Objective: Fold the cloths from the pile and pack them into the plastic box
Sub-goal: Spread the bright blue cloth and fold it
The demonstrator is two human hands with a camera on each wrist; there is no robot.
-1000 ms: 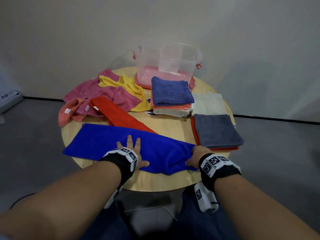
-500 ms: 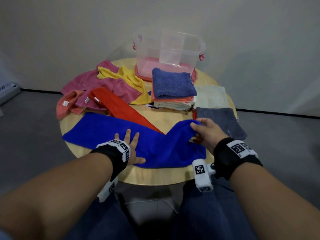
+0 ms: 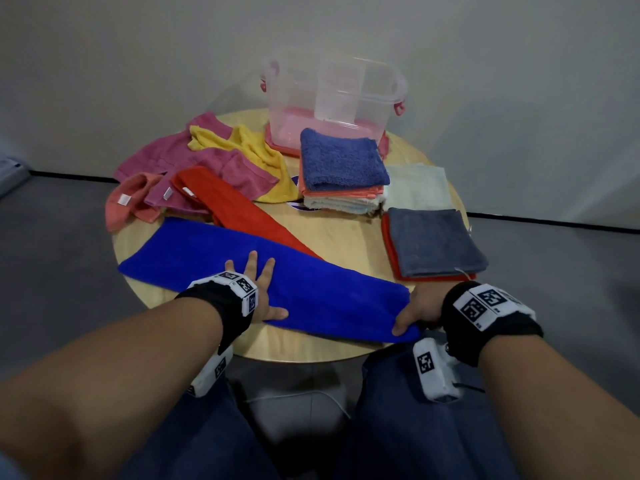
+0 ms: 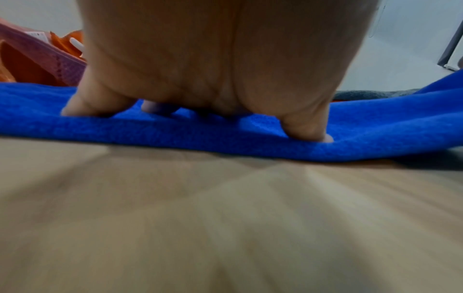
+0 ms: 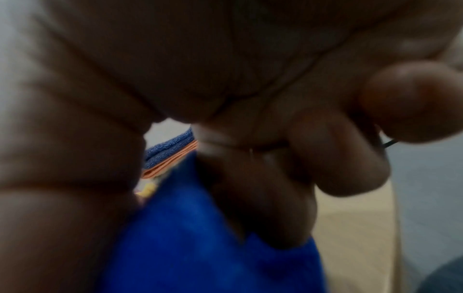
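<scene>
left hand (image 3: pixel 258 289) flat, fingers spread, pressing long bright-blue microfibre cloth (image 3: pixel 221 261) at near table edge | right hand (image 3: pixel 417 311) pinching its right end | folded stacks (image 3: pixel 341 174) done | loose pile (image 3: pixel 207 168) unfolded | clear plastic box (image 3: pixel 332 98) apparently unpacked

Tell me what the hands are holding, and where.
Right hand grips the long bright blue cloth at its right end; left hand presses it flat.
</scene>
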